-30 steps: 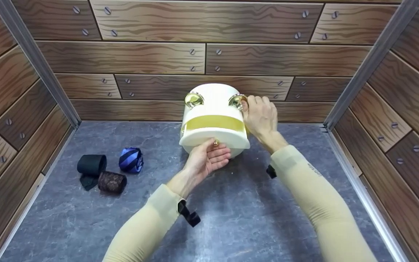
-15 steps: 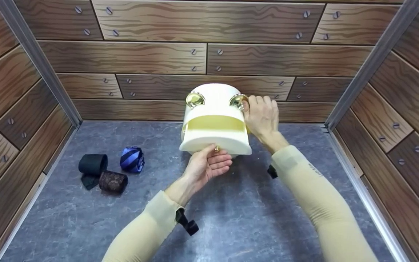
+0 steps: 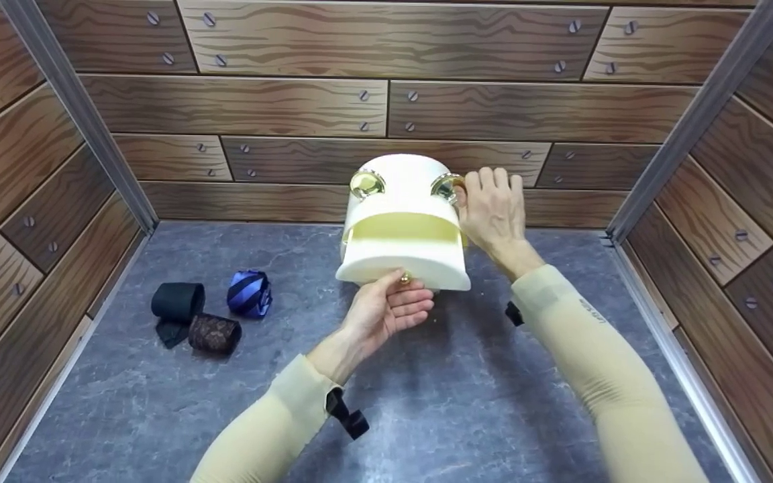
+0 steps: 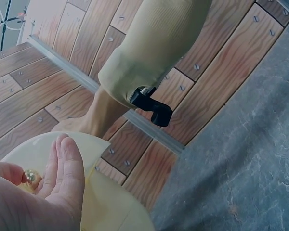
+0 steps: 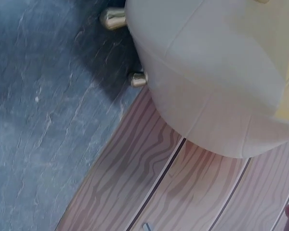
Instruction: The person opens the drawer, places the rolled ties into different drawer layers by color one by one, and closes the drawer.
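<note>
A round white box [image 3: 400, 176] with gold ring handles stands at the back wall on small gold feet [image 5: 138, 79]. Its curved drawer [image 3: 403, 265] is pulled out towards me and shows a yellow inside [image 3: 403, 227]. My left hand [image 3: 390, 305] pinches the drawer's little gold knob [image 3: 404, 277], which the left wrist view shows between thumb and fingers [image 4: 31, 177]. My right hand [image 3: 492, 208] lies against the box's right side by the right gold ring [image 3: 447, 186], with its fingers pointing up and fairly straight.
Three rolled ties lie on the grey floor [image 3: 427, 402] at the left: a black one [image 3: 175, 303], a brown patterned one [image 3: 214, 333] and a blue striped one [image 3: 249, 294]. Wood-print walls [image 3: 292, 100] close in the back and both sides.
The drawer has come out a little further towards me in my left hand. The right hand's fingers have straightened against the box's side.
</note>
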A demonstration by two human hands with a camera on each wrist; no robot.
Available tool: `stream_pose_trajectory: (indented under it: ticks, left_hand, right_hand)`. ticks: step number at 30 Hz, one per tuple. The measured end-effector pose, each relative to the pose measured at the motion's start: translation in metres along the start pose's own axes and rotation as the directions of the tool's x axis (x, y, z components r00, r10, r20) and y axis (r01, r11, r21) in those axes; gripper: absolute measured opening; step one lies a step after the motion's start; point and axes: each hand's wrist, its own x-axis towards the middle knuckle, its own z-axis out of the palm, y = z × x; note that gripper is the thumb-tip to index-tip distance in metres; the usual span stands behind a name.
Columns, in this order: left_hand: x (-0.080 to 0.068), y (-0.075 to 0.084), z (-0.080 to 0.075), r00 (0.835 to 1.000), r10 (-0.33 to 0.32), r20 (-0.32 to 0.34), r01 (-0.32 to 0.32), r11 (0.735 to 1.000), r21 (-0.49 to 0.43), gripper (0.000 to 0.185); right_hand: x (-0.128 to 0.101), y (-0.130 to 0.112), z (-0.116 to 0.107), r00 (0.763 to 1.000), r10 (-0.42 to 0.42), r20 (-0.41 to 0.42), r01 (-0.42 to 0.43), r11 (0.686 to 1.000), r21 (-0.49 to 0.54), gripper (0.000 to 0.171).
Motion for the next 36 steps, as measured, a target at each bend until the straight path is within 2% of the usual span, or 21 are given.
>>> stream_pose_trajectory:
  ticks: [6, 17, 25, 36]
  left_hand:
    - [-0.001, -0.002, 0.0, 1.0, -0.004, 0.012, 0.004, 1.0, 0.009, 0.045]
    - [-0.008, -0.008, -0.001, 1.0, -0.004, 0.021, 0.004, 1.0, 0.028, 0.045]
    - [-0.012, -0.013, -0.004, 1.0, -0.013, 0.028, 0.012, 0.999, 0.038, 0.049]
    - [-0.013, -0.015, -0.007, 1.0, -0.008, 0.03, 0.006, 0.997, 0.076, 0.051]
  right_hand:
    - [-0.001, 0.004, -0.001, 1.0, -0.018, -0.016, 0.017, 0.999, -0.029, 0.046]
    - [0.0, -0.003, 0.002, 0.999, 0.003, -0.055, -0.003, 1.0, -0.006, 0.043]
    - [-0.003, -0.003, 0.002, 1.0, 0.016, -0.006, -0.016, 1.0, 0.0, 0.047]
    - [-0.002, -0.004, 0.001, 1.0, 0.021, -0.001, -0.021, 1.0, 0.002, 0.044]
